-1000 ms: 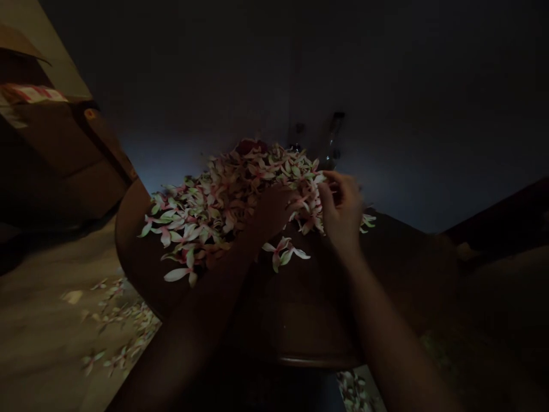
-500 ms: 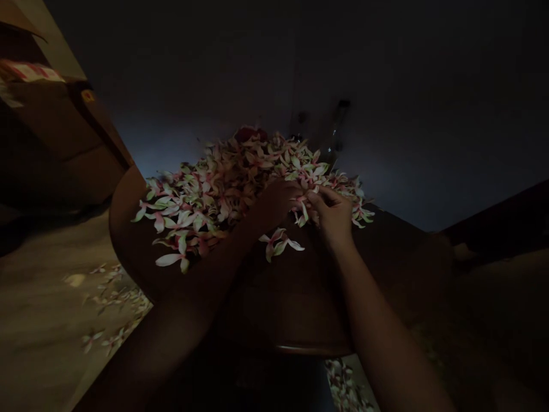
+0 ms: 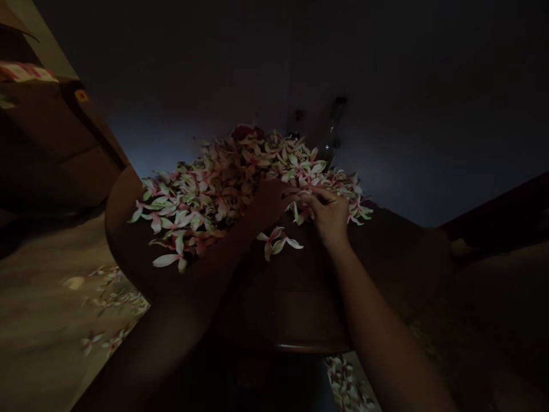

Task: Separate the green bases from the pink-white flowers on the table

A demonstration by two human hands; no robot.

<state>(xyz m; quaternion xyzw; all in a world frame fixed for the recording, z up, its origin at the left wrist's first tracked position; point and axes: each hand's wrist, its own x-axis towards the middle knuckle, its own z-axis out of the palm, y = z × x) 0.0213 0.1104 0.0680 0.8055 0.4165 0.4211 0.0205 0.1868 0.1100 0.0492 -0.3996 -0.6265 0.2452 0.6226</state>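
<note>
A heap of pink-and-white flowers (image 3: 214, 189) lies on a dark round wooden table (image 3: 300, 297). My left hand (image 3: 270, 203) rests at the heap's near edge with its fingers curled towards the right hand. My right hand (image 3: 330, 212) is beside it, fingers pinched together on a flower at the pile's right side. The two hands almost touch over the same flower. One loose flower (image 3: 277, 240) lies on the table just in front of them. The scene is very dark, so what the left fingers hold is unclear.
Several fallen flowers (image 3: 111, 309) are scattered on the pale floor at the left, and more flowers (image 3: 347, 383) lie under the table's front edge. A brown cardboard box (image 3: 51, 143) stands at the far left. A dim glass object (image 3: 332, 134) stands behind the heap.
My right hand has come down and to the left, closing its fingers on a flower beside my left hand. The view has shifted slightly.
</note>
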